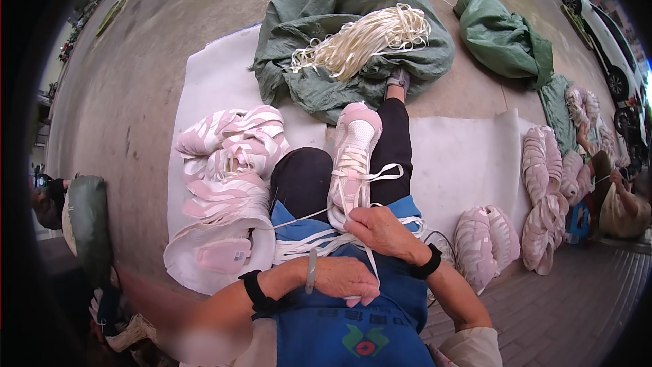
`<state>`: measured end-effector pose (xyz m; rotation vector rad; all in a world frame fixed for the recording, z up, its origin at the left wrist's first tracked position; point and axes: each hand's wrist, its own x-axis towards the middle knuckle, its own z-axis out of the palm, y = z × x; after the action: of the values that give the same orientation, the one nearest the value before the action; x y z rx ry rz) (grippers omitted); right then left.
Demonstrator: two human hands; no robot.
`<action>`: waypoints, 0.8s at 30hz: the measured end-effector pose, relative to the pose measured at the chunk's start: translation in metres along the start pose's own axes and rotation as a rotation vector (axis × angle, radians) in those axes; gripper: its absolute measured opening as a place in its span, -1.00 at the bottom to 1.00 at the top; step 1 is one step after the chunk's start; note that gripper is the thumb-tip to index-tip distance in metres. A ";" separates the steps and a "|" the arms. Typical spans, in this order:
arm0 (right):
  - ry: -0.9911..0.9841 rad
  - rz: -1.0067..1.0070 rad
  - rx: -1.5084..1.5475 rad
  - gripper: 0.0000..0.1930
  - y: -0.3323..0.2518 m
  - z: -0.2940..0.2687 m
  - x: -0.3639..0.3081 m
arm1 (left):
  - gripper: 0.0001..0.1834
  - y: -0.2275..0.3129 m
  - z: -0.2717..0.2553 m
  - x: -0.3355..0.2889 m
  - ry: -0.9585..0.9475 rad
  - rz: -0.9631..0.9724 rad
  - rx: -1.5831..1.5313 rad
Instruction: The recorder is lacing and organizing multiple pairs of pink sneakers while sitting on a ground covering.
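Note:
A pink and white sneaker (356, 137) rests on my lap with its toe pointing away from me, partly laced with a flat white shoelace (371, 258). At the sneaker's ankle opening, my right hand (388, 231) has thumb and fingers closed on the lace. Nearer my body, my left hand (344, 277) is closed on a length of it running down from the right hand. One loose lace loop sticks out to the sneaker's right. More white laces (305, 247) lie across my lap on the blue apron (326, 326).
Pink and white sneakers (234, 143) are piled at left on a white sheet (451, 156); another pair (483, 241) and stacked rows (542, 190) sit at right. Ahead, a green sack (339, 0) carries a bundle of cream laces (363, 37). Other people (621, 207) sit at both sides.

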<state>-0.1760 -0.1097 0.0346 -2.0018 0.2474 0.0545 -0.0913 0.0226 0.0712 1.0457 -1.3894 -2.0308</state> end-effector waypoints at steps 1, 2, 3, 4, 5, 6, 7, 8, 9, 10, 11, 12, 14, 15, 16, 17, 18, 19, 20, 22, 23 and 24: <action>-0.098 0.023 0.026 -0.70 -0.009 -0.006 -0.002 | -0.56 -0.004 0.005 -0.002 -0.034 0.013 -0.036; -0.193 0.051 0.051 -0.71 -0.014 -0.009 -0.005 | -0.56 -0.009 0.009 -0.003 -0.074 0.028 -0.073; -0.128 0.032 0.076 -0.72 -0.012 -0.007 -0.005 | -0.52 -0.013 0.005 -0.002 -0.037 0.089 -0.010; -0.130 0.038 0.076 -0.72 -0.010 -0.006 -0.004 | -0.55 -0.015 0.003 -0.003 0.091 -0.284 -0.316; -0.032 0.098 0.075 -0.72 -0.007 -0.008 -0.001 | -0.58 -0.031 0.000 -0.002 0.286 -0.304 -0.465; 0.066 0.157 0.073 -0.71 -0.003 -0.009 0.001 | -0.59 -0.045 -0.006 -0.002 0.484 -0.324 -0.612; 0.162 0.196 0.114 -0.71 0.006 -0.008 0.000 | -0.61 -0.054 -0.010 0.000 0.704 -0.295 -0.745; 0.162 0.199 0.114 -0.71 0.008 -0.007 0.000 | -0.62 -0.057 -0.015 0.000 0.923 -0.267 -0.873; 0.208 0.237 -0.037 -0.68 0.010 -0.007 0.001 | -0.62 -0.060 -0.017 0.001 0.921 -0.268 -0.874; 0.252 0.274 -0.190 -0.65 0.012 -0.006 0.002 | -0.62 -0.062 -0.019 0.003 0.966 -0.209 -0.965; 0.186 0.314 -0.290 -0.62 0.014 -0.005 0.004 | -0.61 -0.064 -0.019 0.005 1.010 -0.148 -1.056; 0.187 0.316 -0.290 -0.62 0.016 -0.002 0.006 | -0.61 -0.070 -0.019 0.009 1.008 -0.149 -1.057; 0.194 0.254 -0.454 -0.62 0.021 0.004 0.010 | -0.63 -0.080 -0.018 0.018 1.055 0.050 -1.187; 0.185 0.250 -0.439 -0.70 0.020 0.004 0.010 | -0.71 -0.081 -0.018 0.023 1.103 0.065 -1.240; 0.183 0.253 -0.439 -0.70 0.023 0.003 0.011 | -0.71 -0.082 -0.020 0.026 1.101 0.064 -1.243; 0.199 0.236 -0.474 -0.75 0.027 0.000 0.011 | -0.74 -0.082 -0.023 0.028 1.149 0.090 -1.250; 0.215 0.220 -0.509 -0.80 0.032 -0.003 0.011 | -0.76 -0.081 -0.027 0.031 1.198 0.116 -1.257; 0.236 0.240 -0.483 -0.85 0.038 -0.009 0.013 | -0.72 -0.079 -0.032 0.033 1.207 0.167 -1.263; 0.245 0.196 -0.443 -0.83 0.044 -0.017 0.017 | -0.72 -0.079 -0.038 0.035 1.204 0.164 -1.264; 0.239 0.187 -0.425 -0.83 0.048 -0.019 0.020 | -0.69 -0.078 -0.048 0.038 1.229 0.192 -1.195; 0.239 0.191 -0.423 -0.83 0.048 -0.018 0.021 | -0.68 -0.078 -0.052 0.037 1.230 0.193 -1.223; 0.232 0.170 -0.437 -0.84 0.048 -0.017 0.022 | -0.68 -0.078 -0.052 0.035 1.229 0.188 -1.224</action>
<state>-0.1654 -0.1482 -0.0034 -2.4189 0.5967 -0.0181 -0.0678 -0.0028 -0.0223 1.0678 0.3711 -1.1693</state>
